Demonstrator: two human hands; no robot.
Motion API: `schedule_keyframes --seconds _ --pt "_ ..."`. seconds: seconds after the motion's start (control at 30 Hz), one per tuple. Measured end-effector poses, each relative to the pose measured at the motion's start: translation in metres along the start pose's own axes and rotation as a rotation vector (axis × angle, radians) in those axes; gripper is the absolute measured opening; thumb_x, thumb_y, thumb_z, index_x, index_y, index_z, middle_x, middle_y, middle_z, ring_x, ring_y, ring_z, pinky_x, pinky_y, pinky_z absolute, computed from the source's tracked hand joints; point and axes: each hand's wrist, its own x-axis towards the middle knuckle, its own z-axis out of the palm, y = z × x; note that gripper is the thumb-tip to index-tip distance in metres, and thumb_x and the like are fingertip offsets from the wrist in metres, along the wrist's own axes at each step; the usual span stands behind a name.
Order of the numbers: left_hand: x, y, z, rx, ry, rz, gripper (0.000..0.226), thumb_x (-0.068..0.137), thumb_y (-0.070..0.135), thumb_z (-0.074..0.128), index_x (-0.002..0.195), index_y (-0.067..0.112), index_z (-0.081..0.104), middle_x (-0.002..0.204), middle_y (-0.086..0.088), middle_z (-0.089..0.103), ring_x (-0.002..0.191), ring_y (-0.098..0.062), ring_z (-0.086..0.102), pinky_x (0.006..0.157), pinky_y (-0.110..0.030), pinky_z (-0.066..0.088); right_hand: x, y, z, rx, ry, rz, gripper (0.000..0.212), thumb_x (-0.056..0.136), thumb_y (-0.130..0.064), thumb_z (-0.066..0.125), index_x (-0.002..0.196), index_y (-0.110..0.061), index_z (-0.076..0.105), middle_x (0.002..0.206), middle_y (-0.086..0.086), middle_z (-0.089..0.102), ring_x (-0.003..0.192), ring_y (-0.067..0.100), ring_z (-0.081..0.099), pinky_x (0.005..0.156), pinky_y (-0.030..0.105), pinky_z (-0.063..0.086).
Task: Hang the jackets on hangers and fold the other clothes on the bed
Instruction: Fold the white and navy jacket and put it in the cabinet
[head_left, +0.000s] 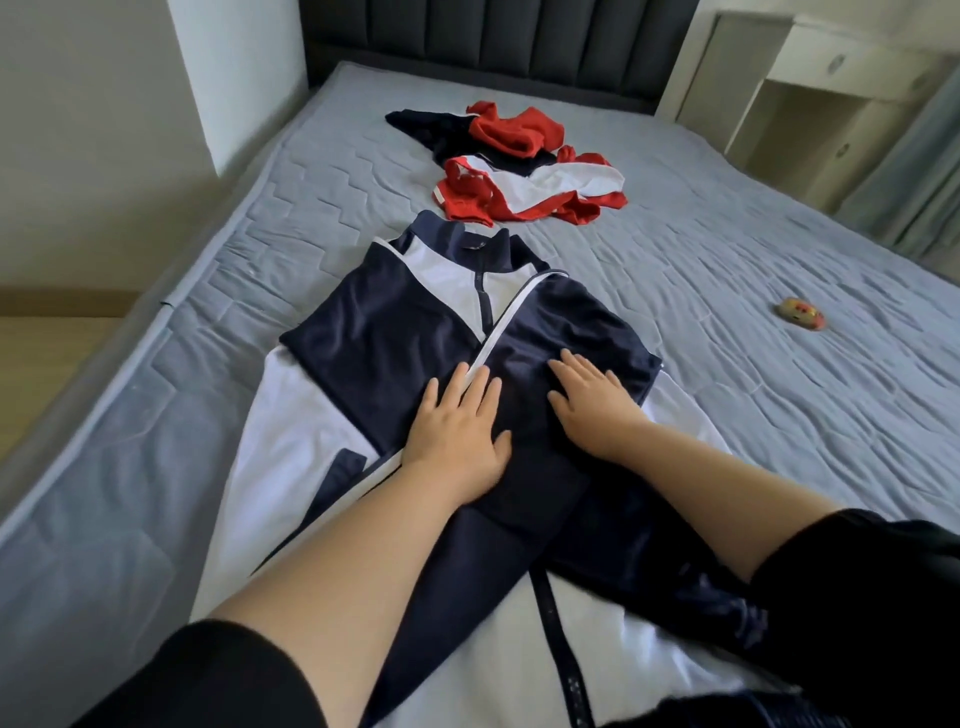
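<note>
Black sleeves (218, 670) frame the bottom of the view. From them both bare forearms reach out over a navy and white jacket (384, 322) spread on the bed (753, 426), its collar pointing toward the headboard (519, 31). The left hand (457, 431) lies flat on the jacket's middle, across a white stripe. The right hand (597, 405) lies flat just beside it, on a navy sleeve folded across the chest. The fingers (480, 387) of both hands are straight and spread, pressing the cloth and gripping nothing. Farther up the bed sits a loose heap of clothes (524, 171) in red, white and navy, apart from the jacket. A small coloured object (800, 314) lies well off to the right.

The fabric looks slick, so once the palms lift, the crossed sleeves may slide open and the shape be lost. The jacket's lower part runs toward the near edge, where its weight could drag it off the bed. No hanger shows, and a jacket is meant for one, so folding it flat may be the wrong treatment.
</note>
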Motion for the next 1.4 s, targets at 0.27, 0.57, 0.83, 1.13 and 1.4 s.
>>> schedule_keyframes --seconds 0.27,0.57,0.83,1.13,1.4 --pt "0.001 0.000 0.004 0.015 0.039 0.005 0.068 0.098 0.046 0.024 0.153 0.012 0.000 0.161 -0.002 -0.006 0.147 -0.020 -0.011 0.119 -0.044 0.001 0.060 0.002 0.009 -0.008 0.027 -0.176 0.055 0.102 -0.042 0.026 0.153 -0.027 0.013 0.161 -0.007 0.006 0.148 0.010 0.000 0.120 0.039 -0.001" --pt "0.007 0.001 0.006 -0.057 0.044 0.002 0.068 0.097 0.047 0.025 0.153 0.014 0.003 0.161 0.000 -0.004 0.147 -0.019 -0.010 0.119 -0.046 -0.001 0.105 0.030 -0.018 -0.060 0.240 0.252 0.059 0.101 -0.040 0.023 0.152 -0.012 0.013 0.161 0.007 0.002 0.148 0.021 -0.002 0.117 0.050 -0.004" --pt "0.010 0.001 0.010 -0.047 0.057 0.012 0.086 0.076 0.049 -0.008 0.153 0.014 0.006 0.161 -0.001 0.000 0.147 -0.019 -0.007 0.117 -0.046 -0.001 0.109 0.019 0.010 -0.044 0.026 -0.172 0.057 0.101 -0.047 0.026 0.153 -0.029 0.011 0.161 -0.007 0.006 0.147 0.007 0.000 0.120 0.040 -0.002" --pt "0.009 0.001 0.005 -0.063 0.036 0.012 0.083 0.078 0.050 -0.003 0.153 0.015 0.008 0.161 -0.001 0.001 0.148 -0.020 -0.005 0.117 -0.047 0.001 0.124 0.017 0.001 -0.025 0.175 0.234 0.070 0.097 -0.052 0.024 0.154 -0.021 -0.004 0.161 0.004 -0.008 0.148 0.018 -0.009 0.118 0.050 -0.009" --pt "0.015 -0.001 0.005 -0.038 -0.052 0.018 0.071 0.096 0.049 0.026 0.153 0.013 0.002 0.161 -0.002 -0.006 0.147 -0.021 -0.008 0.118 -0.046 0.007 0.093 -0.006 0.027 0.195 0.165 0.059 0.067 0.097 -0.052 0.035 0.153 -0.026 0.010 0.162 -0.002 0.000 0.148 0.013 -0.004 0.117 0.044 -0.006"
